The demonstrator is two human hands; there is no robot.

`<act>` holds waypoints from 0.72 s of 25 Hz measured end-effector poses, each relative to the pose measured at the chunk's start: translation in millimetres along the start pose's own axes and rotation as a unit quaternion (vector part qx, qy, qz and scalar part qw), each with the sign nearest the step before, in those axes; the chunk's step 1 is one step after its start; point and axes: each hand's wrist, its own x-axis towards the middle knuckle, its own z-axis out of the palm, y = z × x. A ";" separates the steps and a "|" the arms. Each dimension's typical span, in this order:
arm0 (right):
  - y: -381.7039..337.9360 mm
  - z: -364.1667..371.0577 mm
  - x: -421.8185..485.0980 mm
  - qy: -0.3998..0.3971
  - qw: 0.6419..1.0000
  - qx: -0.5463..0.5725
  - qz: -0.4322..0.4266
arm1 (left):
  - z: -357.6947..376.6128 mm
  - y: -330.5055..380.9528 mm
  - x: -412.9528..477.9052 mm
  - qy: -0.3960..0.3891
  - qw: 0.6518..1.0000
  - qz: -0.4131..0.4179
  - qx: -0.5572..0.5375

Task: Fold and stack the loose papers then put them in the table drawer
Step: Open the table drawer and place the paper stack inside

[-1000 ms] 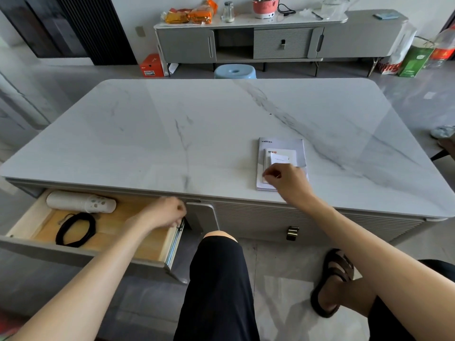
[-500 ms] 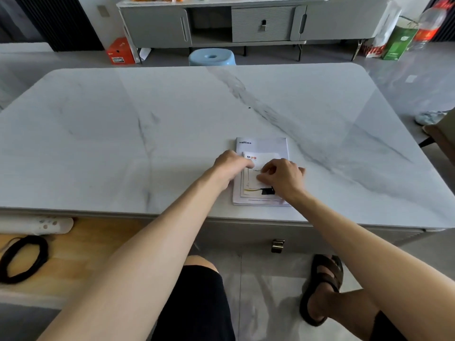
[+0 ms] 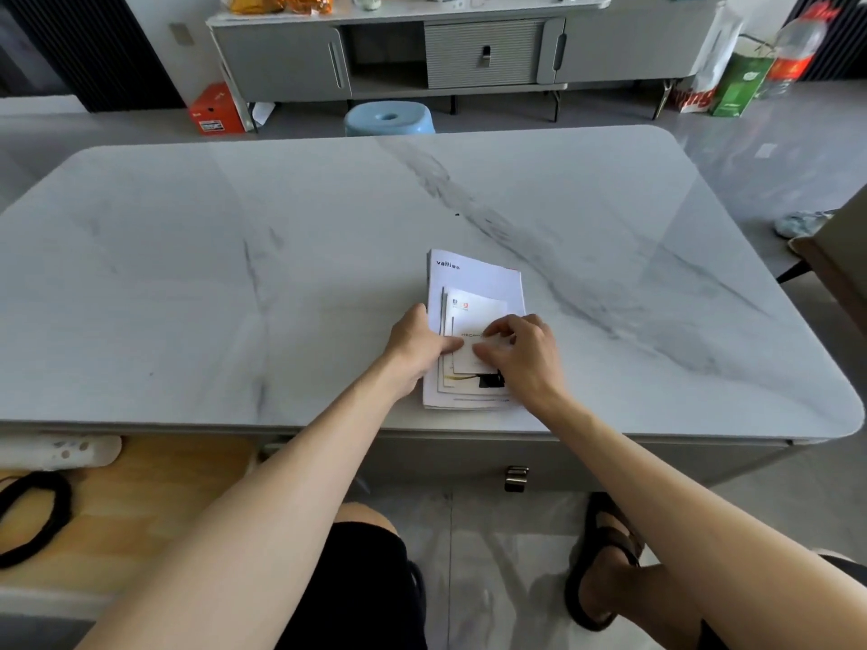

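Note:
A stack of white folded papers [image 3: 474, 283] lies on the marble table [image 3: 234, 274] near its front edge, smaller sheets on top of a larger booklet. My left hand [image 3: 415, 342] grips the stack's left edge, thumb on top. My right hand [image 3: 520, 351] rests on the top sheets from the right, fingers curled and pressing on them. The table drawer [image 3: 155, 490] stands open at the lower left, its wooden bottom showing.
Inside the drawer lie a white cylindrical device [image 3: 61, 452] and a black loop of cord [image 3: 28, 518]. A second drawer handle [image 3: 515, 478] sits under the table front. Across the table stand a blue stool [image 3: 389, 117] and a grey sideboard [image 3: 469, 49].
My left hand left the drawer and came up to the stack's left edge. My right hand stayed on the papers. The view shifted so the drawer sits further left.

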 end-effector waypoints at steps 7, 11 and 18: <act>-69.2 6.4 -44.0 -0.037 0.990 0.136 -0.013 | -163.1 -33.1 -96.8 -0.048 0.987 0.001 -0.154; -117.6 46.9 -77.9 -0.172 0.977 0.109 -0.058 | -279.7 -94.9 -154.8 -0.098 0.976 -0.136 -0.142; -139.9 95.7 -97.3 -0.256 0.960 0.052 -0.102 | -363.5 -194.9 -182.5 -0.027 0.961 -0.258 -0.093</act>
